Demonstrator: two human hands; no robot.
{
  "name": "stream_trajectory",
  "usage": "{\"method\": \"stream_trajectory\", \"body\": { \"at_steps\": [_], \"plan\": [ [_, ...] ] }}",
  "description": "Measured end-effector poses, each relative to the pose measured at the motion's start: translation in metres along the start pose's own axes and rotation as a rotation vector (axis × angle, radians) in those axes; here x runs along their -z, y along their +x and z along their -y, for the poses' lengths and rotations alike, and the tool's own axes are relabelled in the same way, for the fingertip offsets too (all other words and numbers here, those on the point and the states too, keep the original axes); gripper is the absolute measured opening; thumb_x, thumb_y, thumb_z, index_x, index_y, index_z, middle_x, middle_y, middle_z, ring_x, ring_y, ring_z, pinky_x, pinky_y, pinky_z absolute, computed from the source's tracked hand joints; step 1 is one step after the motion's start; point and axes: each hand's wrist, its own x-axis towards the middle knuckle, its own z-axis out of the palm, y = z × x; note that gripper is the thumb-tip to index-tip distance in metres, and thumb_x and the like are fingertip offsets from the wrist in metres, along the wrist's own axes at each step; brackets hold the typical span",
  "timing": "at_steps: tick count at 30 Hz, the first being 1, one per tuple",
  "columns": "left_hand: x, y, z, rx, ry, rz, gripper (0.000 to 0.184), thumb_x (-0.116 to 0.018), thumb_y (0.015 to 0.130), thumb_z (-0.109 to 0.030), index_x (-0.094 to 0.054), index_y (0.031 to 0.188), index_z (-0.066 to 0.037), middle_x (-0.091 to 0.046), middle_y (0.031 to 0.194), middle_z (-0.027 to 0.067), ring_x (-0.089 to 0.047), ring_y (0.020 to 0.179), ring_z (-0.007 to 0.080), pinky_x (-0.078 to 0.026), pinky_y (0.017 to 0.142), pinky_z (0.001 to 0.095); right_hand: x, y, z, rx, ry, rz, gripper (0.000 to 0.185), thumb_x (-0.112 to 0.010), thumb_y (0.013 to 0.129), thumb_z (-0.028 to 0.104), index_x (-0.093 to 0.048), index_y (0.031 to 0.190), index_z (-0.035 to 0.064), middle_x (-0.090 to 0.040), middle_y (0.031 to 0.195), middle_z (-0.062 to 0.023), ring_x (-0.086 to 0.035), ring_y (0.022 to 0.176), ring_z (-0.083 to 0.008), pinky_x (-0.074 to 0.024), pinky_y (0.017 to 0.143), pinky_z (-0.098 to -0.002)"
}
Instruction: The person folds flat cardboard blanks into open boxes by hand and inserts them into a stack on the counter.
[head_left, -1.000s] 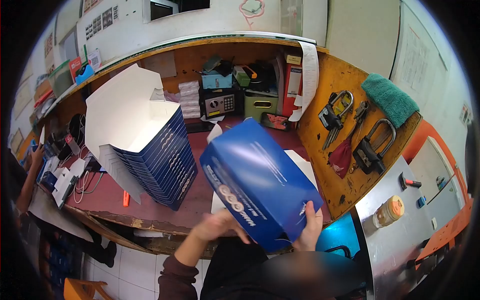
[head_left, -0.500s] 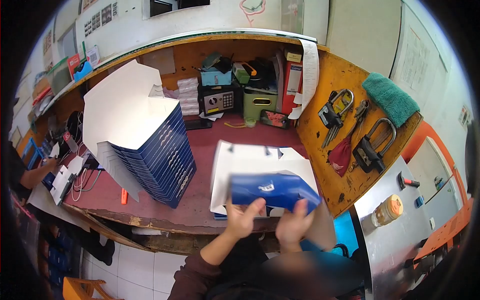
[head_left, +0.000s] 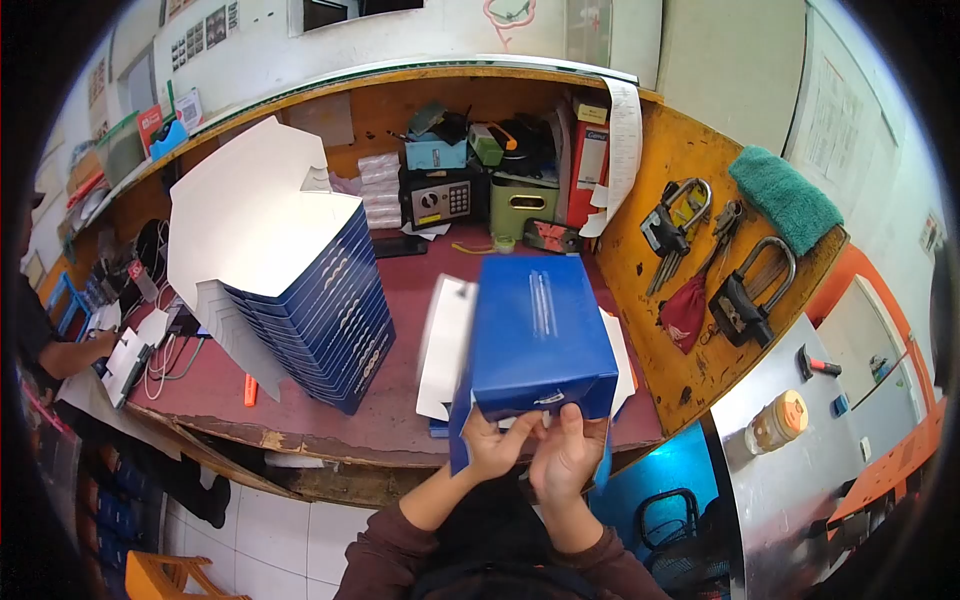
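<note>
- Blue box [head_left: 540,330], one, printed, held above the near part of the desk, its near end turned toward the person.
- Left hand [head_left: 494,446], thumb and fingers pinching the lower edge of the box's near end; some fingers hidden.
- Right hand [head_left: 560,465], beside the left, thumb raised against the same end, fingers curled in, pinching that edge.
- White carton sheet [head_left: 437,375], partly hidden behind the box, on the desk.
- Stack of blue boxes [head_left: 330,320], nested, white interior upward, left of the held box, well apart.
- Desk [head_left: 420,300], dark red top.
- Orange marker [head_left: 250,390], near the desk's front edge.
- Padlocks, two, black, on the yellow side panel [head_left: 640,290].
- Green towel [head_left: 787,200], draped over that panel's top.
</note>
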Motion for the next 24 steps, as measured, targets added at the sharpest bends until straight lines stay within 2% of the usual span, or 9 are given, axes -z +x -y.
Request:
{"method": "stream_trajectory", "body": {
  "at_steps": [4,7,9,12,15,19,21,23,24],
  "plan": [
    [0.010,0.008,-0.007,0.168,0.010,0.104,0.021,-0.047,0.091,-0.017,-0.053,0.099,0.001,-0.059,0.084,0.0098,-0.055,0.069,0.0150,-0.046,0.058,0.0288,-0.004,0.011,0.013,-0.325,0.230,0.171,0.022,-0.056,0.081,0.002,-0.052,0.101,0.0093,-0.053,0.079,0.0036,-0.043,0.058,-0.0051,-0.0366,0.053,-0.0205],
    [0.019,0.012,-0.014,0.466,-1.010,-0.235,0.024,-0.043,0.091,-0.022,-0.055,0.100,-0.004,-0.059,0.092,0.0087,-0.055,0.083,0.0172,-0.044,0.068,0.0303,-0.003,0.019,0.018,-0.274,0.080,0.095,0.020,-0.056,0.080,-0.001,-0.052,0.097,0.0099,-0.048,0.072,0.0065,-0.035,0.053,-0.0032,-0.0350,0.051,-0.0208],
    [0.032,0.013,-0.017,0.489,-1.177,-0.315,0.021,-0.046,0.088,-0.020,-0.057,0.098,-0.005,-0.060,0.095,0.0088,-0.055,0.088,0.0161,-0.043,0.072,0.0289,-0.014,0.017,0.016,-0.205,0.077,0.067,0.029,-0.056,0.078,-0.005,-0.052,0.103,0.0087,-0.054,0.082,0.0022,-0.048,0.064,-0.0066,-0.0424,0.065,-0.0237],
    [0.032,0.002,-0.008,0.417,-0.143,-0.232,0.009,-0.060,0.082,-0.011,-0.060,0.084,-0.003,-0.061,0.082,0.0049,-0.054,0.074,0.0094,-0.043,0.069,0.0229,-0.008,0.017,0.011,0.022,-0.207,0.138,0.039,-0.060,0.076,-0.001,-0.049,0.113,0.0029,-0.055,0.106,-0.0094,-0.053,0.099,-0.0202,-0.0389,0.090,-0.0329],
    [0.016,-0.004,-0.010,0.243,0.058,-0.340,0.008,-0.068,0.076,-0.010,-0.063,0.076,-0.003,-0.057,0.066,-0.0033,-0.046,0.057,0.0027,-0.037,0.054,0.0182,-0.001,0.012,-0.004,-0.057,-0.007,0.183,0.044,-0.059,0.075,-0.003,-0.046,0.117,0.0024,-0.054,0.108,-0.0091,-0.052,0.099,-0.0206,-0.0386,0.091,-0.0337],
    [0.014,0.001,-0.025,0.528,-0.281,-0.346,0.012,-0.068,0.077,-0.014,-0.065,0.073,-0.003,-0.056,0.060,-0.0018,-0.039,0.046,0.0010,-0.028,0.040,0.0181,0.003,0.006,-0.024,-0.279,0.176,0.156,0.051,-0.058,0.075,-0.008,-0.039,0.122,0.0033,-0.051,0.111,-0.0080,-0.047,0.104,-0.0184,-0.0367,0.093,-0.0331],
    [0.036,0.007,-0.041,0.778,0.045,0.090,0.023,-0.074,0.070,-0.024,-0.065,0.074,-0.003,-0.053,0.054,0.0003,-0.041,0.040,0.0061,-0.030,0.039,0.0201,0.000,0.017,-0.016,-0.199,-0.049,0.147,0.049,-0.059,0.075,-0.007,-0.041,0.119,0.0026,-0.051,0.109,-0.0076,-0.050,0.100,-0.0182,-0.0382,0.091,-0.0314],
    [0.043,0.009,-0.079,0.481,0.974,0.422,0.036,-0.077,0.063,-0.034,-0.063,0.072,-0.003,-0.052,0.053,0.0041,-0.048,0.040,0.0153,-0.035,0.040,0.0225,-0.009,0.033,-0.006,-0.055,-0.254,0.284,0.039,-0.062,0.077,-0.001,-0.047,0.112,0.0015,-0.053,0.106,-0.0085,-0.050,0.099,-0.0167,-0.0410,0.087,-0.0318],
    [0.042,0.012,-0.089,0.292,1.078,0.229,0.040,-0.080,0.058,-0.032,-0.062,0.078,-0.002,-0.055,0.061,0.0072,-0.051,0.045,0.0151,-0.039,0.044,0.0223,-0.006,0.045,-0.007,-0.111,-0.392,0.372,0.034,-0.062,0.077,0.001,-0.050,0.108,0.0019,-0.055,0.101,-0.0071,-0.053,0.094,-0.0159,-0.0430,0.083,-0.0297]
  ]
}}
